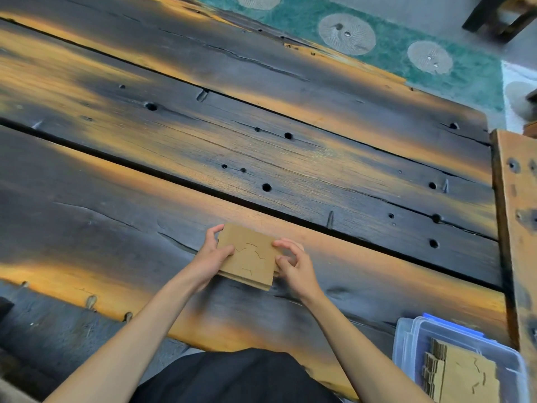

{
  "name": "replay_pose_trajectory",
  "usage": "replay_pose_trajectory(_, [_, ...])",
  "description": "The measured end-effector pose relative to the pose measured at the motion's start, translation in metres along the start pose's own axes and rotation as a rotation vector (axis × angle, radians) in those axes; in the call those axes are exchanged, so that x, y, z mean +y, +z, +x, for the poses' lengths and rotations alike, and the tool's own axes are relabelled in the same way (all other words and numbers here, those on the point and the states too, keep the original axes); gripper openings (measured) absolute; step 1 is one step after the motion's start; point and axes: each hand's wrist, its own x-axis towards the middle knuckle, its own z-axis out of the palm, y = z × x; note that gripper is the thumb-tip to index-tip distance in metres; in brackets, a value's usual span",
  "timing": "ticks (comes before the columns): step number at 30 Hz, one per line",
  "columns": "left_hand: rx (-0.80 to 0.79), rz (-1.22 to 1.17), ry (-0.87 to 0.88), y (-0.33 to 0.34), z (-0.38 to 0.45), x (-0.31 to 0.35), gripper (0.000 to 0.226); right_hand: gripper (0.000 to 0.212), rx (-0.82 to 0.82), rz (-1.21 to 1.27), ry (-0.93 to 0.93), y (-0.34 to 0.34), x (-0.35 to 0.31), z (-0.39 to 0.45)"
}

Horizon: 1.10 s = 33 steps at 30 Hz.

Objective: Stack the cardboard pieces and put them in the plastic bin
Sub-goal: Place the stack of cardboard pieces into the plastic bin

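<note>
A small stack of brown cardboard pieces (250, 257) lies on the dark wooden table near its front edge, the top piece marked with curved cut lines. My left hand (212, 254) grips the stack's left side, thumb on top. Against its right edge, my right hand (292, 264) has curled fingers pinching the side. At the lower right stands a clear plastic bin (412, 341) with a blue rim part, and more stacked cardboard (462, 373) sits inside it.
The plank table (261, 146) is charred black with orange streaks, gaps and holes. A raised wooden beam (515, 228) borders the right side. Beyond the far edge lies a green patterned rug (392, 45); chair legs (494, 16) show at top right.
</note>
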Motion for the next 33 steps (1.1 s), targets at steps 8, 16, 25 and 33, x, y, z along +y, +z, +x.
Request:
replay_pose_trajectory(8, [-0.294,0.300,0.221,0.022,-0.024,0.030,0.058,0.034,-0.143,-0.027,0.068,-0.042,-0.045,-0.004])
replay_pose_trajectory(16, [-0.396,0.357,0.309,0.067,-0.035,0.035,0.058,0.027,-0.418,0.155,0.184,-0.068,-0.045,-0.029])
replay_pose_trajectory(25, [-0.187,-0.065,0.103,0.139,-0.046,0.000,0.035,0.032,0.090,0.299,0.123,-0.101,-0.009,-0.057])
replay_pose_trajectory(33, [-0.173,0.174,0.128,0.203,-0.067,-0.013,0.031,0.032,0.266,0.301,0.104,-0.133,0.005,-0.092])
